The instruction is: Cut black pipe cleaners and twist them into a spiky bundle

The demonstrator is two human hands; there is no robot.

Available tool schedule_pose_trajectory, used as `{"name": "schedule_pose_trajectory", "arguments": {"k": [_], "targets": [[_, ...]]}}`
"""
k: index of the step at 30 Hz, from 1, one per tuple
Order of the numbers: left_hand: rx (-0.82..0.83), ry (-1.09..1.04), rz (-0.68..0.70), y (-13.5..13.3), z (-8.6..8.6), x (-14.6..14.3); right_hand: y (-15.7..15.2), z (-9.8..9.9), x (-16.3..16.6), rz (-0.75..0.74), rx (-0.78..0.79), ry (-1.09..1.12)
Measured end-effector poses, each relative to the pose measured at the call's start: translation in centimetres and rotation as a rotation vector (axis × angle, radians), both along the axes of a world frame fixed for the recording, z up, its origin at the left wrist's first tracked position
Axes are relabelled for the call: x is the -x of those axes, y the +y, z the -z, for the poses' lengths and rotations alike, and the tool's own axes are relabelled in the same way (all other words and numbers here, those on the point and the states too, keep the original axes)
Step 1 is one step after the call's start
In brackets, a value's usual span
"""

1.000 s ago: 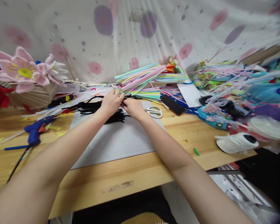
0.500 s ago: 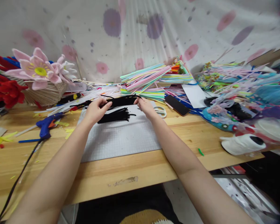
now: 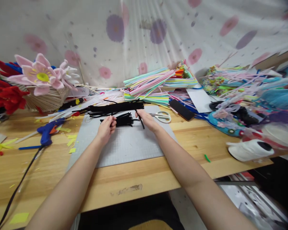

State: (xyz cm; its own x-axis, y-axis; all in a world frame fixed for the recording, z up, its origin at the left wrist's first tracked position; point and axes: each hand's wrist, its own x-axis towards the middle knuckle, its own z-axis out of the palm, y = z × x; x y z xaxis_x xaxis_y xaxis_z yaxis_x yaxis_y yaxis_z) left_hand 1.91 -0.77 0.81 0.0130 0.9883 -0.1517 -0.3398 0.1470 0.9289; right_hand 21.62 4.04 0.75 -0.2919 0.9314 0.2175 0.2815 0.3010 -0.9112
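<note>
Two bundles of black pipe cleaners lie at the far end of a grey cutting mat [image 3: 124, 147]: a long bundle [image 3: 115, 108] behind and a shorter bundle [image 3: 123, 120] in front. My left hand [image 3: 106, 126] has its fingers curled at the left end of the shorter bundle. My right hand [image 3: 146, 118] pinches one black pipe cleaner [image 3: 141, 119] at that bundle's right end.
White scissors [image 3: 162, 117] and a black phone [image 3: 181, 109] lie right of the mat. A blue glue gun [image 3: 48, 131] with its cord lies left. Stacks of coloured pipe cleaners [image 3: 153, 83] line the back; a basket with pink flowers [image 3: 39, 75] stands far left, a white roll [image 3: 251, 149] at right.
Both hands let go of the long black bundle, which now lies on the mat, and came nearer to the shorter bundle. My right hand took up a single black pipe cleaner.
</note>
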Motion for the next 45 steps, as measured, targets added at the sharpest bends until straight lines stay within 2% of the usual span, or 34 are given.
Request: {"name": "schedule_pose_trajectory", "arguments": {"k": [3,8,13,17,23,26,29,32,37,40,45], "targets": [[0.026,0.043,0.025,-0.3,0.6,-1.2,-0.5,0.0,1.5,-0.094,-0.060,0.027],[0.061,0.079,0.033,-0.4,1.1,-2.6,-0.5,1.0,3.8,-0.139,0.018,0.158],[0.055,0.124,0.013,-0.2,1.3,-2.4,-0.8,1.8,4.4,-0.228,0.036,0.207],[0.037,0.089,0.101,-0.1,1.6,-2.3,-1.4,1.7,4.6,-0.275,0.055,0.214],[0.110,-0.045,0.209,-0.1,1.0,-2.6,-1.4,1.8,5.0,-0.136,-0.017,0.187],[0.170,-0.052,0.256,-0.2,0.4,-2.5,-1.0,2.2,5.1,-0.124,-0.041,0.166],[0.212,-0.055,0.371,-0.2,0.0,-2.1,-0.9,2.3,5.3,-0.152,0.047,0.223],[0.269,-0.025,0.485,-0.3,-0.2,-1.7,-1.1,2.0,5.3,-0.168,0.207,0.317],[0.308,0.077,0.521,-0.3,-0.2,-1.7,-1.5,1.3,5.0,-0.274,0.384,0.509],[0.254,0.069,0.568,-0.3,-0.4,-1.9,-1.7,1.2,4.8,-0.375,0.427,0.594],[0.257,-0.115,0.603,-0.6,-0.2,-1.7,-1.1,1.6,4.6,-0.317,0.518,0.653]]}}
